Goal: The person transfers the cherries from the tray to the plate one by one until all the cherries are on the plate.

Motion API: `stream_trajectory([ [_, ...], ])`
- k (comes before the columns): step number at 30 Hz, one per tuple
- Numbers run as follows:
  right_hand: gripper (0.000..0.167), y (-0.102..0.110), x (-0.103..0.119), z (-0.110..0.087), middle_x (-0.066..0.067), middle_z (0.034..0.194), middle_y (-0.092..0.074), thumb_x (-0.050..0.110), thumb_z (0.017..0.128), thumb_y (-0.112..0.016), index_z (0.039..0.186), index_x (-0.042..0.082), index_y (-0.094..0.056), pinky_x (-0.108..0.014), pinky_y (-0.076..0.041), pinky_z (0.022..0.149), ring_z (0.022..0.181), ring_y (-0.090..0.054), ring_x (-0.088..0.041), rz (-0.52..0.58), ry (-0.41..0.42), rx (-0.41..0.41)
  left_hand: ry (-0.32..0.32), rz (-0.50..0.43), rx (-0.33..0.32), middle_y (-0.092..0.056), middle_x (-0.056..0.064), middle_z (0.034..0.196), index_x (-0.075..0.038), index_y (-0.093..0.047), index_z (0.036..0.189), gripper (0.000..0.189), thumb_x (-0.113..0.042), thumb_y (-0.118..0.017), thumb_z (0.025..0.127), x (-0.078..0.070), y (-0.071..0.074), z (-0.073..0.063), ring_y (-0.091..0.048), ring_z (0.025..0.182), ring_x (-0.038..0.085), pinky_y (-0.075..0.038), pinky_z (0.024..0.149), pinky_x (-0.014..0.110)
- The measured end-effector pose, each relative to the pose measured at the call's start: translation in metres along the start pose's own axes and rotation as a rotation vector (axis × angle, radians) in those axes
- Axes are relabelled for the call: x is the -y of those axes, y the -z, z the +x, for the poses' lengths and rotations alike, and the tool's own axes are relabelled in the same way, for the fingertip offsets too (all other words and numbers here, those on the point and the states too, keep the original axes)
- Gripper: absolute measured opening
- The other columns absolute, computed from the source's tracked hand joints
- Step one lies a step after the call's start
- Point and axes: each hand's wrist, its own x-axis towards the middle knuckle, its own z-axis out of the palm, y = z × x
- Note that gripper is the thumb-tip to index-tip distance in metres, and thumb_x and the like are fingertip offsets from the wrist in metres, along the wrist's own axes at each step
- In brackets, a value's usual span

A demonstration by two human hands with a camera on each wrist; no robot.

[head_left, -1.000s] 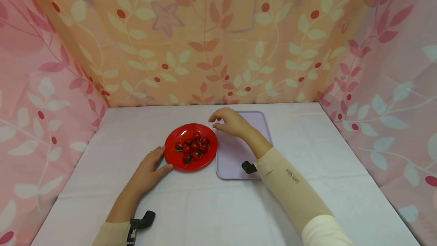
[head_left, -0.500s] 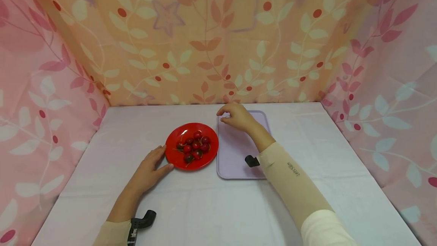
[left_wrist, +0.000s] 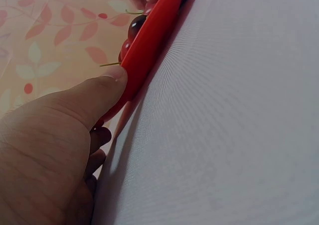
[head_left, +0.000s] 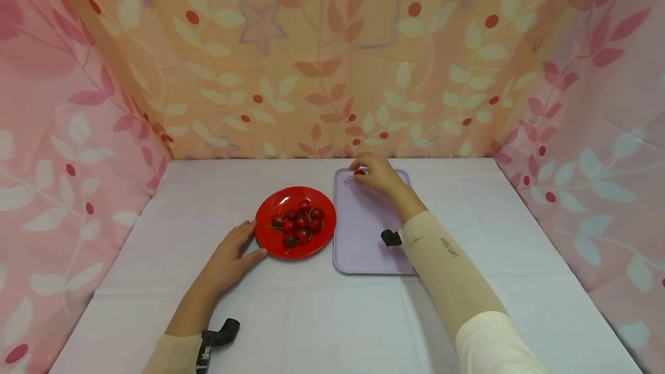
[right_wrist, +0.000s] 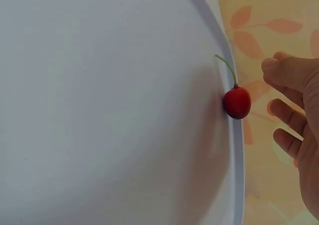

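In the head view my left hand (head_left: 225,258) rests at the left edge of a red plate (head_left: 322,241), thumb and fingers spread along the rim. Its thumb (left_wrist: 107,88) touches the rim in the left wrist view. Several dark red cherries (head_left: 302,221) with stems lie on the plate. My right hand (head_left: 381,176) is over the far end of a light purple tray (head_left: 358,247). In the right wrist view, a single red cherry (right_wrist: 237,103) with a green stem lies against the tray's raised edge, and the fingers (right_wrist: 289,75) stand apart from it.
Plate and tray sit side by side on a white-covered table (head_left: 291,316). An orange patterned curtain (head_left: 322,74) rises behind the table's far edge. Pink patterned cloth (head_left: 587,189) stands along both sides.
My right hand has moved rightward and farther over the tray's far end. A cherry now shows there, with the fingers parted from it. The left hand stays at the plate.
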Motion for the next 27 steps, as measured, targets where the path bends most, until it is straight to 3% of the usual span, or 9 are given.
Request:
stream_trajectory([
  [6, 0.024, -0.008, -0.006, 0.007, -0.008, 0.112, -0.075, 0.005, 0.088, -0.074, 0.111, 0.007, -0.077, -0.043, -0.042, 0.111, 0.120, -0.058, -0.032, -0.087, -0.015, 0.032, 0.007, 0.001, 0.000, -0.033, 0.015, 0.166, -0.018, -0.035, 0.161, 0.084, -0.051, -0.071, 0.093, 0.001, 0.001, 0.000, -0.023, 0.154, 0.042, -0.023, 0.120, 0.069],
  [11, 0.025, -0.017, -0.009, 0.011, -0.009, 0.108, -0.074, 0.003, 0.087, -0.072, 0.111, 0.008, -0.077, -0.039, -0.052, 0.098, 0.104, -0.063, -0.027, -0.056, -0.063, 0.077, 0.017, -0.018, 0.005, -0.032, 0.015, 0.166, -0.019, -0.035, 0.161, 0.085, -0.052, -0.072, 0.092, 0.000, -0.001, -0.001, -0.024, 0.154, 0.043, -0.023, 0.119, 0.070],
  [15, 0.026, -0.022, -0.008, 0.011, -0.007, 0.107, -0.073, 0.004, 0.089, -0.070, 0.113, 0.011, -0.077, -0.037, -0.053, 0.094, 0.097, -0.063, -0.024, -0.052, -0.118, 0.125, 0.017, -0.017, 0.002, -0.033, 0.014, 0.166, -0.018, -0.035, 0.161, 0.085, -0.051, -0.072, 0.092, 0.000, -0.002, -0.002, -0.024, 0.154, 0.042, -0.024, 0.120, 0.069],
  [27, 0.018, -0.031, -0.011, 0.013, -0.001, 0.100, -0.075, 0.007, 0.090, -0.072, 0.106, 0.013, -0.077, -0.037, -0.053, 0.094, 0.094, -0.064, -0.021, -0.090, -0.098, 0.156, 0.004, -0.013, -0.003, -0.035, 0.014, 0.165, -0.016, -0.037, 0.160, 0.083, -0.047, -0.074, 0.092, -0.002, 0.000, -0.001, -0.025, 0.154, 0.041, -0.024, 0.120, 0.068],
])
